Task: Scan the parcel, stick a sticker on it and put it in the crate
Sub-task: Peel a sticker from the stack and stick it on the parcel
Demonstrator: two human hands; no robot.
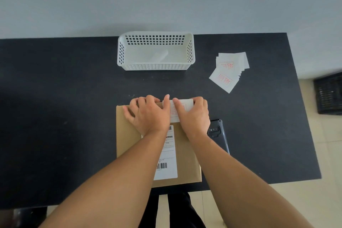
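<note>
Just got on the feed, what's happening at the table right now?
A person is pressing a white sticker onto the far end of the brown parcel, which lies flat on the black table. The left hand and right hand both rest flat on it. The parcel's shipping label faces up. A dark handheld scanner lies beside the parcel on the right. The white crate beyond holds no parcel yet, and spare stickers sit to its right.
</note>
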